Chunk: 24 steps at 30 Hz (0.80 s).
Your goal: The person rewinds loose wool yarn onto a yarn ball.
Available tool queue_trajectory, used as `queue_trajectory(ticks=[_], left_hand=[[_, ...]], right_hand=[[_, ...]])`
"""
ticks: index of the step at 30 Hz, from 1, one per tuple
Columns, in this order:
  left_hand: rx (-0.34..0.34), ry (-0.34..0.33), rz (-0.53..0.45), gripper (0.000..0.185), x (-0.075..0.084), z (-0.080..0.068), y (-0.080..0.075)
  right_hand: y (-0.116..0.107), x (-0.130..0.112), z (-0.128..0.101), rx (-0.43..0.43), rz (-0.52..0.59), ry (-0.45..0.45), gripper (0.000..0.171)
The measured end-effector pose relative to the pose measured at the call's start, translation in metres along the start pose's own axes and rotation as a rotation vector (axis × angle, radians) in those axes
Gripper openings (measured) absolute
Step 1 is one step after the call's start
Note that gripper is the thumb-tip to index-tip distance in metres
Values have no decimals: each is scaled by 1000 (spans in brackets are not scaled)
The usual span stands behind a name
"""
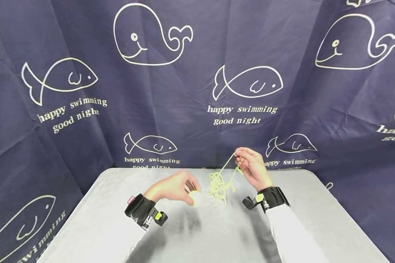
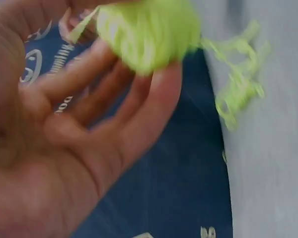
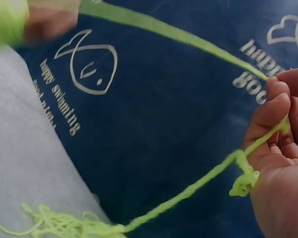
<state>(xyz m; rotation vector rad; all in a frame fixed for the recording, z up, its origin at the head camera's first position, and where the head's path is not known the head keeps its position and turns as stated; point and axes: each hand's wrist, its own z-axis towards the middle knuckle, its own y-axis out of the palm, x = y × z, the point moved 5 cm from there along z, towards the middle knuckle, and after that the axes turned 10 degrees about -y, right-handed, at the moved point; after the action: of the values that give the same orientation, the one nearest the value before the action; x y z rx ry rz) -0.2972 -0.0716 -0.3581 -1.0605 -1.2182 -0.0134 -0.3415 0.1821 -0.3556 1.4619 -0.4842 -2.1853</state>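
Note:
My left hand (image 1: 181, 187) hovers low over the grey table (image 1: 95, 223), fingertips holding a small ball of yellow-green yarn (image 1: 195, 197); the left wrist view shows the yarn ball (image 2: 149, 32) at my fingertips (image 2: 159, 84), blurred. My right hand (image 1: 250, 166) is raised to the right and pinches a strand of the yarn (image 3: 179, 34) between thumb and fingers (image 3: 275, 99). A second stretch of the strand (image 3: 198, 181) runs through my palm down to a loose tangle of yarn (image 1: 219, 187) lying on the table between my hands.
A dark blue cloth backdrop (image 1: 197, 91) printed with white fish and whales hangs behind and around the table. Black wrist bands with cameras sit on both wrists. The table's rounded far edge lies just beyond the tangle.

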Motion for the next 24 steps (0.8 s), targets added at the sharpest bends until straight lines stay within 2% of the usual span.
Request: queue_trajectory(ticks=[3,5,9,11,13,16,19,21,23,24], left_hand=[[-163,113,-168,33,18,-4,9],[-224,190,-293,35,29,-4,12],[-238,364,-540,36,48,0,9],[-190,442,-652,36,55,4,5],[-95,495,-752,37,60,10,1],[158,514,-854,39,61,22,-10],[443,454,-923,37,53,34,-21],[610,396,-928,35,44,42,-28],[750,335,-869,36,32,48,-33],[810,302,-803,36,26,49,-36]], right_hand=[[-6,14,6,40,15,39,23],[-9,24,7,58,11,56,23],[-12,47,2,58,-100,77,20],[-12,58,-3,41,-200,88,16],[-10,69,-11,11,-308,104,11],[-3,79,-24,-66,-476,119,11],[10,80,-37,-192,-645,85,16],[19,76,-45,-284,-763,25,12],[28,69,-54,-372,-863,-54,7],[32,65,-58,-409,-902,-94,3]])
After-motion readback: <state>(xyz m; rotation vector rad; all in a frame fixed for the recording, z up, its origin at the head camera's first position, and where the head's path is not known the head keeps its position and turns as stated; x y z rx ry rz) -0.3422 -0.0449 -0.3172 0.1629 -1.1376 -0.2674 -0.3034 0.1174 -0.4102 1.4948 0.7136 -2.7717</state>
